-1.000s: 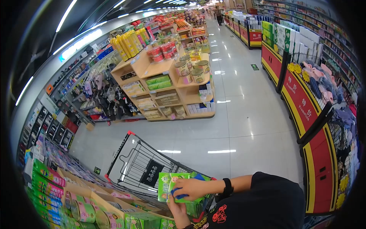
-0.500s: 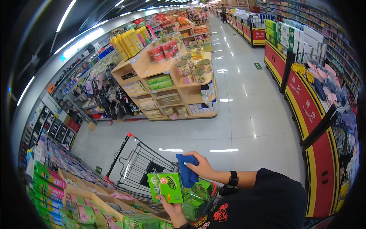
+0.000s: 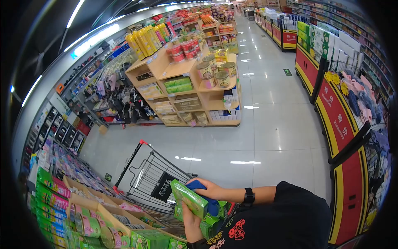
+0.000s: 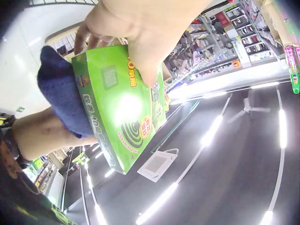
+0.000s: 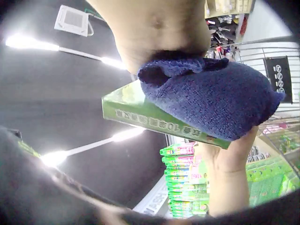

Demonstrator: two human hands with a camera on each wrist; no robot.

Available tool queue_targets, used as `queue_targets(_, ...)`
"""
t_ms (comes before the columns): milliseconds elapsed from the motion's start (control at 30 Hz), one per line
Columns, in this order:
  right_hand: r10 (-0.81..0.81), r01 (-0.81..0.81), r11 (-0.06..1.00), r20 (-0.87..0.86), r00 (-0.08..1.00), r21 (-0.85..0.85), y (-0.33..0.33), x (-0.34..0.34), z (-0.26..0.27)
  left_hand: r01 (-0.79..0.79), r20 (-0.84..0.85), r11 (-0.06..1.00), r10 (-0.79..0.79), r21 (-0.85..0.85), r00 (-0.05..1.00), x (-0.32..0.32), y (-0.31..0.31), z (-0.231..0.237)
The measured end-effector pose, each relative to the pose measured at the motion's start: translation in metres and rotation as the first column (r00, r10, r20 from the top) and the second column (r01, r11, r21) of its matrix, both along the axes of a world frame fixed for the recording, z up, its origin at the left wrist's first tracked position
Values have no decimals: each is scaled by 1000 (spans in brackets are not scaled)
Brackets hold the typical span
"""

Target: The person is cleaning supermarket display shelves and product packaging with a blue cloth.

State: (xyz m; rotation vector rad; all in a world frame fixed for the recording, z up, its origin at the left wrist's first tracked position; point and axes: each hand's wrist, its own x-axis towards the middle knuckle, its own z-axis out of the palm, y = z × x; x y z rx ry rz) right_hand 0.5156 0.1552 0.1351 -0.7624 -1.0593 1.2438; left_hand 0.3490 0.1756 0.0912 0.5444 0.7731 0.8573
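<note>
My left hand (image 3: 190, 220) holds a green mosquito coil box (image 3: 191, 199), thumb on its printed front and fingers behind. The front, with a dark spiral picture, shows in the left wrist view. In the head view the box is tilted, a narrow side facing up. My right hand (image 3: 212, 190) grips a bunched blue cloth (image 5: 211, 96), which lies against the box on the side away from the left thumb. The right fingers are mostly hidden behind cloth and box. Under both hands are more green boxes (image 3: 208, 229).
A wire shopping cart (image 3: 145, 174) stands just ahead. Shelving with green and pink tins (image 3: 88, 224) and stacked packets (image 3: 52, 182) runs along the left. A wooden display shelf (image 3: 178, 91) stands farther on, and red promotion bins (image 3: 331, 112) line the right of the aisle.
The right hand with the cloth lay over the box's front, lifted off to the right, then came back against the box. The left hand has tilted the box from front-facing to side-up.
</note>
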Motion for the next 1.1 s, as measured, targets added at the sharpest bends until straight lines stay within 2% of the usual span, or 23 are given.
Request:
queue_targets(200, -164, 154, 986, 234, 958, 61, 1, 1, -6, 90, 63, 996, -92, 24, 994, 4, 9, -14)
queue_targets(233, -205, 171, 976, 300, 932, 137, 0, 1, -6, 126, -16, 985, -125, 118, 992, 12, 6, -1)
queue_targets(267, -248, 180, 960, 361, 899, 212, -1, 0, -5, 173, -11, 967, -174, 188, 985, 10, 4, -6)
queue_targets(333, -323, 207, 930, 407, 854, 304, -5, -3, -2, 202, 35, 958, -214, 205, 976, 11, 2, -9)
queue_targets(433, -353, 161, 906, 487, 799, 393, 0, 1, -7, 151, 219, 984, -169, 100, 961, 21, 5, 5)
queue_targets(467, -347, 137, 904, 508, 788, 404, 1, 4, -8, 122, 310, 988, -146, 96, 939, 21, 2, 14)
queue_targets(533, -332, 86, 901, 547, 768, 426, 6, 9, -6, 79, 383, 992, -113, 101, 917, 18, 2, 20)
queue_targets(600, -370, 133, 903, 581, 725, 409, 8, 14, -5, 55, 356, 990, -98, 128, 929, 13, 2, 19)
queue_targets(667, -406, 201, 906, 631, 661, 373, 12, 18, -11, 37, 190, 989, -64, 143, 980, 13, 4, 10)
queue_targets(700, -387, 220, 919, 634, 669, 328, 15, 20, -12, 27, 105, 989, -43, 147, 994, 14, 2, 10)
queue_targets(767, -345, 256, 939, 642, 685, 232, 19, 24, -13, 61, 47, 982, -70, 177, 996, 15, -6, 9)
queue_targets(833, -401, 264, 914, 588, 703, 308, 18, 20, -5, 78, -49, 979, -70, 189, 996, 19, -10, 6)
queue_targets(867, -404, 240, 908, 566, 718, 344, 17, 20, 1, 77, 31, 988, -82, 136, 996, 19, -4, -2)
queue_targets(933, -404, 190, 884, 494, 770, 427, 13, 19, 20, 43, 57, 983, -54, 177, 997, 27, -1, 6)
queue_targets(1033, -391, 108, 863, 517, 761, 493, 18, 23, 22, 30, 97, 978, -50, 205, 994, 31, 4, 7)
queue_targets(1100, -453, 152, 860, 592, 666, 487, 22, 32, 22, 19, 32, 977, -26, 214, 999, 29, 6, 10)
